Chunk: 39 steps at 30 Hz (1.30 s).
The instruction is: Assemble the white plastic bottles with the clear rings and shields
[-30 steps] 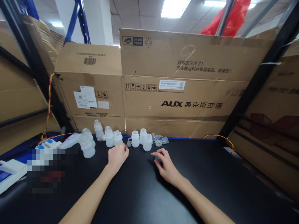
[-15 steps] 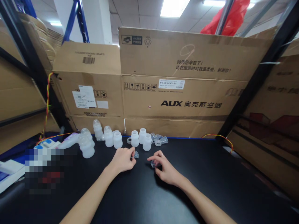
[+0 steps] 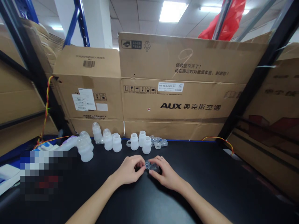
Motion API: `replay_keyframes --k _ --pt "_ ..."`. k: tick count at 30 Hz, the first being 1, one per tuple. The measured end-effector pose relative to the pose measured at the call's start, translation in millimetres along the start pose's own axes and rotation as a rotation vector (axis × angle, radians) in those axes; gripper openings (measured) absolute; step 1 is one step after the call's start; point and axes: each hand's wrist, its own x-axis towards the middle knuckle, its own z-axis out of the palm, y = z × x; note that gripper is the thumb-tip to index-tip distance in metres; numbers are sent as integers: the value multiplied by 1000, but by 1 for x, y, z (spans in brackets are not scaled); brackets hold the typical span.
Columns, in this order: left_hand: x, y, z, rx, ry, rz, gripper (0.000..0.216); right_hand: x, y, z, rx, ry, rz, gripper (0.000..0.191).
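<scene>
Here we are, both hands nearly meeting over the counter (image 3: 201, 179): left hand (image 3: 129, 169) pinched on a small clear piece (image 3: 147, 164), right hand (image 3: 167, 175) curled around a clear cap (image 3: 154, 168), seemingly angled to face it (touching or not, I can't tell). White bottles (image 3: 146, 145) stand behind, presumably leaving elbow room.

Held pieces (image 3: 154, 168): clear, colourless
Bottles (image 3: 117, 145): milky white, 11 o'clock
Table (image 3: 144, 202): black, blue edge at 12 o'clock
Cardboard (image 3: 140, 102): brown, black print
Wire (image 3: 47, 93): red-yellow twist, 10 o'clock
Plastic (image 3: 224, 25): red, 1 o'clock
</scene>
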Motion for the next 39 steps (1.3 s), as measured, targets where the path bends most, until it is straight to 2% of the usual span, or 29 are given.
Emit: replay_keyframes --k 4,10,17,21,25,34,39 --pt "3 -5 7 -117 45 -2 18 -2 -1 2 7 7 -2 64" --pt "3 -10 16 -249 86 28 20 0 -15 4 17 -2 -1 39" --pt "-2 3 16 -370 37 138 24 5 -12 7 87 88 68 23" --pt "-2 7 15 -263 66 118 33 6 -9 7 164 160 141 28" --pt "-1 7 16 -89 29 87 40 7 -5 12 279 218 222 36" --pt "-1 7 25 -17 -41 82 50 14 0 18 640 269 374 55" --pt "0 8 24 -35 -32 81 38 13 -9 16 807 239 447 60"
